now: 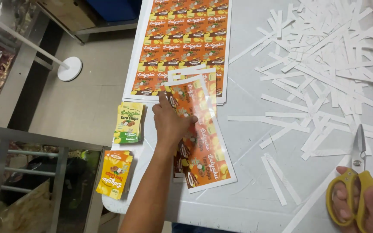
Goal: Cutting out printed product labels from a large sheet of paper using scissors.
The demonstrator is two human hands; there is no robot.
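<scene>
The head view shows the left hand (171, 123) pressing flat, fingers spread, on a strip of orange labels (201, 138) lying mid-bench (238, 203); the right hand (361, 207), near right, has its fingers closed through yellow scissors (358, 172); I'd keep the strip pinned flat and cut along the white margin.
</scene>
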